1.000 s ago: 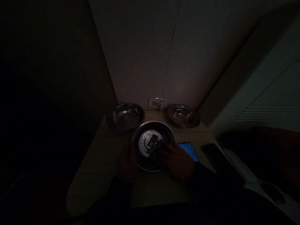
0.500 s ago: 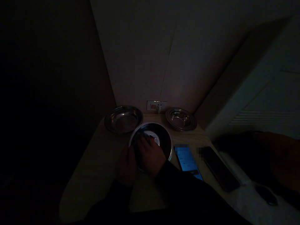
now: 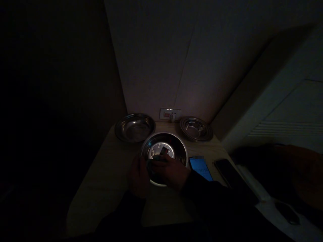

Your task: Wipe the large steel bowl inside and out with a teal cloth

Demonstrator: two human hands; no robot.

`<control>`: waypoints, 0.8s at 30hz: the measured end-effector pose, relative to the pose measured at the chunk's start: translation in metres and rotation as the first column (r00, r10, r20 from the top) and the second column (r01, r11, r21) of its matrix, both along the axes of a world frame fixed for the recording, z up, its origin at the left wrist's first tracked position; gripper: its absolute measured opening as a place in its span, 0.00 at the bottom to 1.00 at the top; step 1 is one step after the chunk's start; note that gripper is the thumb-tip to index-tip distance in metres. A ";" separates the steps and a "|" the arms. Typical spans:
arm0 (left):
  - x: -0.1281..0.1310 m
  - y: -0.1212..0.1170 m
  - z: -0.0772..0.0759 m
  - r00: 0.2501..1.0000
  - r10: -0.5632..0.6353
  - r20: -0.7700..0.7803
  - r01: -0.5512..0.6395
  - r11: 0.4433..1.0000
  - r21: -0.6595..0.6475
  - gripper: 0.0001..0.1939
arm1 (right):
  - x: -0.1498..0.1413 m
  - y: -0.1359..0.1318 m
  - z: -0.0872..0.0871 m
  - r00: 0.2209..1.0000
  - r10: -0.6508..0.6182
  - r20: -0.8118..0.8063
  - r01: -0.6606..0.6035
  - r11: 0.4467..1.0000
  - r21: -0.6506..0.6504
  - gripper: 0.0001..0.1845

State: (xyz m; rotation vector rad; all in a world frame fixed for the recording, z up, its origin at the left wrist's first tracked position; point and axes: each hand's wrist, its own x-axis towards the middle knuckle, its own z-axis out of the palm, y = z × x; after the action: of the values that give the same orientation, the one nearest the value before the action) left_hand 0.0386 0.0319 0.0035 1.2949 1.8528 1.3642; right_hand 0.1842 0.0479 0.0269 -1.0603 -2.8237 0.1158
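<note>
The scene is very dark. A steel bowl (image 3: 179, 146) stands on a pale wooden table (image 3: 111, 181) in front of me. My left hand (image 3: 137, 178) grips the bowl's near left rim. My right hand (image 3: 170, 171) lies inside the bowl with its fingers closed on a dark cloth (image 3: 152, 163) pressed against the bowl's inside. A bright reflection (image 3: 161, 149) shows on the bowl's bottom.
Two more steel bowls stand at the back: one at the left (image 3: 135, 127), one at the right (image 3: 196, 128). A wall socket (image 3: 171, 114) sits between them. A lit phone (image 3: 201, 168) and a dark phone (image 3: 230, 172) lie to the right.
My right hand has slid with the cloth from the bowl's right side to its left and then back toward the near middle. My left hand stays on the rim.
</note>
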 end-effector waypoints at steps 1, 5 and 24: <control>0.000 0.000 -0.002 1.000 0.006 -0.011 -0.006 1.000 0.013 0.18 | -0.007 0.004 0.000 0.999 -0.039 -0.004 0.039 0.999 0.032 0.14; -0.002 0.000 -0.008 0.997 0.052 -0.061 -0.050 0.998 0.038 0.16 | -0.022 0.022 0.007 0.978 -0.210 -0.010 0.210 0.974 0.088 0.19; -0.005 0.000 -0.011 0.996 0.036 -0.087 -0.031 0.998 0.051 0.16 | -0.028 0.003 -0.001 0.985 -0.169 -0.041 0.170 0.985 0.006 0.16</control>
State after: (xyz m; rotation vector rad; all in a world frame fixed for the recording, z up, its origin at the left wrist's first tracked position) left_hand 0.0338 0.0323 -0.0072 1.3750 1.9178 1.3997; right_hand 0.1559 0.0508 0.0261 -1.2755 -2.6819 0.1064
